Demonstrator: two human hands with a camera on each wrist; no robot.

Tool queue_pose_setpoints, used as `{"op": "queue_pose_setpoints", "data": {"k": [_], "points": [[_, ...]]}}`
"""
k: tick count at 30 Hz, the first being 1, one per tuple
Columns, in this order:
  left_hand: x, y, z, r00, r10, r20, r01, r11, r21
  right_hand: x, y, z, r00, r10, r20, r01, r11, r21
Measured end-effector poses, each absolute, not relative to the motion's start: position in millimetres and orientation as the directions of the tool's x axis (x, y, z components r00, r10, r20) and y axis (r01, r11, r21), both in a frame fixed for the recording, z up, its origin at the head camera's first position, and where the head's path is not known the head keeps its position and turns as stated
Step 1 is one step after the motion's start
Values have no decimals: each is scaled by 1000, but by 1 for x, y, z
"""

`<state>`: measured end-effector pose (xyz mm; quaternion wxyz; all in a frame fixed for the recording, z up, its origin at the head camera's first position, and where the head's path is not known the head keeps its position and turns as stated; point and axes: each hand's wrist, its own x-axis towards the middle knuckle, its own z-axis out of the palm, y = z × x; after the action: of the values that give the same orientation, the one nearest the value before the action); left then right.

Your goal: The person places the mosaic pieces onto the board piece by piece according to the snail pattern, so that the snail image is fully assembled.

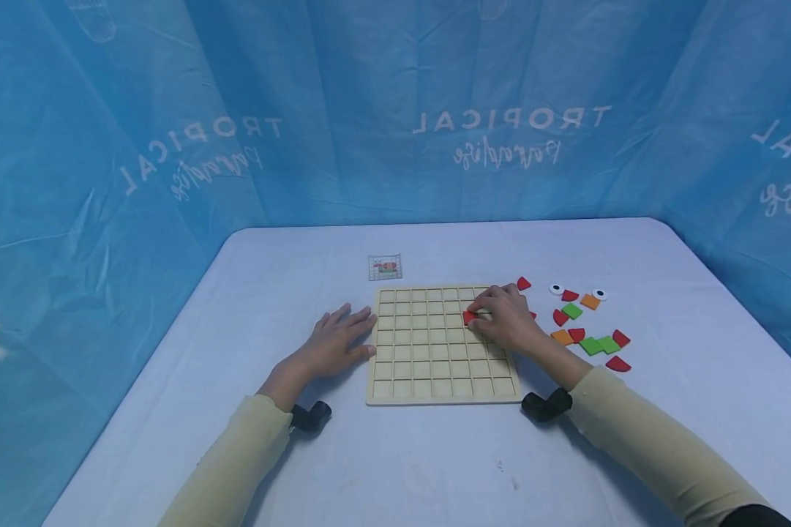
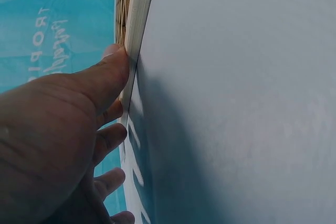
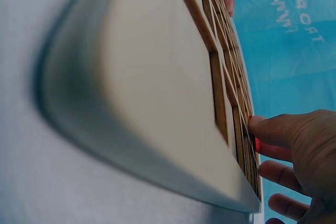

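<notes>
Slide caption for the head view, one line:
Right hand pinches a red piece at a grid board while the left hand touches the board's left edge.

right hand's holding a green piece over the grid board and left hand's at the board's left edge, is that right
Red, not green: the head view shows the right hand holding a red piece. The left hand is indeed at the left edge of the grid board.

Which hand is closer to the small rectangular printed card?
Left hand. It's front-left of the card; the right hand is farther off rightward, over the pale wooden grid board.
</notes>
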<state>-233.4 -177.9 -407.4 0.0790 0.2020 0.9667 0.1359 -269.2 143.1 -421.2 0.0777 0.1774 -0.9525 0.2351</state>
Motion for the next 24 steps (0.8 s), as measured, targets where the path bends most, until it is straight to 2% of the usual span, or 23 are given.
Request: {"op": "queue_pose_setpoints", "data": {"k": [17,24], "points": [[-234,-178,-408,-900,429,-81,388,871,300,-268,147,-420,-923,-308,232,-381,820,-428],[-233,-178,-407,-899,429,-88,386,872,302,-271,163,-414,-951,-214,222,-293,850,-439]]}}
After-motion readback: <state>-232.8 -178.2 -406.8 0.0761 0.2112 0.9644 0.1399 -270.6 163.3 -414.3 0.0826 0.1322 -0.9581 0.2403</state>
